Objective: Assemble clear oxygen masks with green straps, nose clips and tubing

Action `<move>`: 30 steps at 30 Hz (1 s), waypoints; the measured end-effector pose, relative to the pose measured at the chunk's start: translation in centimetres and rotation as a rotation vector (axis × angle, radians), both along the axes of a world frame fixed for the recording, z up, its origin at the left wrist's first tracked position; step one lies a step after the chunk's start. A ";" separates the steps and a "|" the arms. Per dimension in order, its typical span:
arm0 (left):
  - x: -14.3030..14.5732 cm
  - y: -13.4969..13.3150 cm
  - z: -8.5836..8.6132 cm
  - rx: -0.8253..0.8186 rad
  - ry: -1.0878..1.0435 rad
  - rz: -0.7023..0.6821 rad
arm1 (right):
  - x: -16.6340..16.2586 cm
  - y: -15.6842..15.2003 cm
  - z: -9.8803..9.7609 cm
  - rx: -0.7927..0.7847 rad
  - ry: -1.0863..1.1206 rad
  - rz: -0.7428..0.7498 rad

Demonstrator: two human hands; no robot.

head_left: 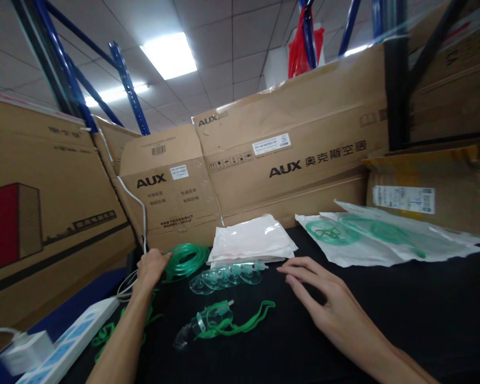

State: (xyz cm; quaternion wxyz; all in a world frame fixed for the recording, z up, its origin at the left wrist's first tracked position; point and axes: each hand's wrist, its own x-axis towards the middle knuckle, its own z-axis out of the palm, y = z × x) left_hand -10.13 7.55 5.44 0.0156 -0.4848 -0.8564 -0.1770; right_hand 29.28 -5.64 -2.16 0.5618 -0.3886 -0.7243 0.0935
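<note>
Cardboard [248, 200] backs the black bench [392, 309]. Left fingers [168, 256] touch the coil [194, 266] left of the masks [226, 278], grip unclear; right fingers [304, 270], parted and empty, are beside the masks. Careless pulling could snag the cable [144, 229].

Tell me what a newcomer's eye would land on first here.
It would probably go first to the coil of bright green tubing on the black surface, with the left hand at its left edge. Nearer the viewer lies a clear mask with a green strap, the open right hand to its right. Behind, large brown cardboard panels printed AUX stand across the middle of the view.
</note>
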 end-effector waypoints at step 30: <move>11.9 -12.2 -1.4 -0.034 -0.061 -1.007 | -3.4 0.8 1.5 -0.230 -0.257 0.255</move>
